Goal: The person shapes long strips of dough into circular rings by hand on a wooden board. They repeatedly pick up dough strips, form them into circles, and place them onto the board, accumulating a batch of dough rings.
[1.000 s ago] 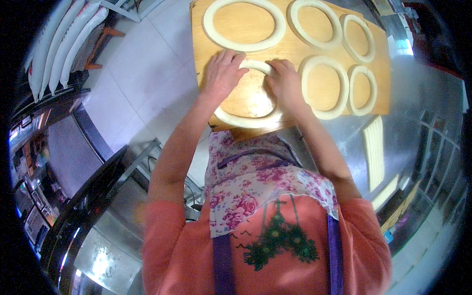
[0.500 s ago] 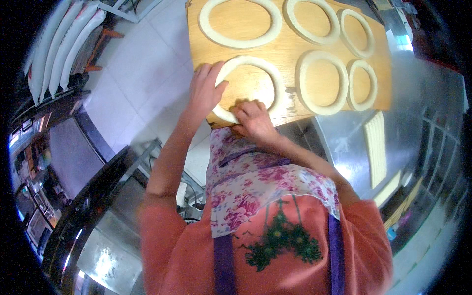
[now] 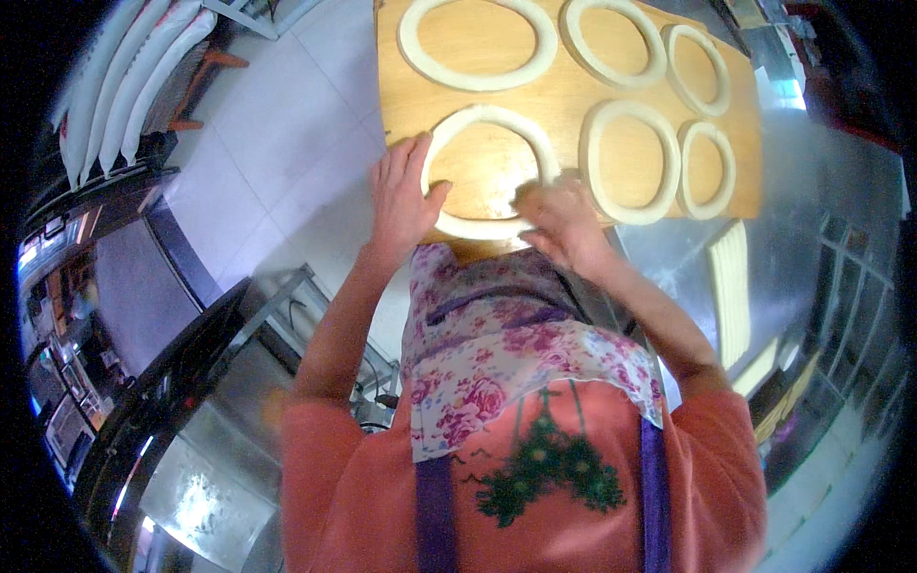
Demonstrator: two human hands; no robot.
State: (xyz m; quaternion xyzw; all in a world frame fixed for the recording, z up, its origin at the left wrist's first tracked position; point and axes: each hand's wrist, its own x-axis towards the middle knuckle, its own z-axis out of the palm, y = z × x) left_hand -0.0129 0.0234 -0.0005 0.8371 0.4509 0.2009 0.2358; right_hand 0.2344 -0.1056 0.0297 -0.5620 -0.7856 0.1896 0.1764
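Note:
A pale dough ring (image 3: 485,115) lies on the wooden board (image 3: 406,110), nearest my body. My left hand (image 3: 401,196) rests at the ring's left side, fingers stretched along its outside and thumb apart, reaching toward its inside. My right hand (image 3: 564,220), smeared by motion, is at the ring's lower right with fingers bent; I cannot tell whether they grip the dough. Several other dough rings (image 3: 628,113) lie flat behind and to the right.
A steel surface (image 3: 669,267) at right holds long ridged dough strips (image 3: 728,296). Plump white sacks (image 3: 134,95) sit upper left above tiled floor (image 3: 277,143). A metal frame (image 3: 301,286) and dark-rimmed equipment with a steel top (image 3: 210,477) stand lower left.
My left hand moved from the ring's top down to its left side. My right hand went down to the near edge, then rightward to the lower right. The ring looks rounder now.

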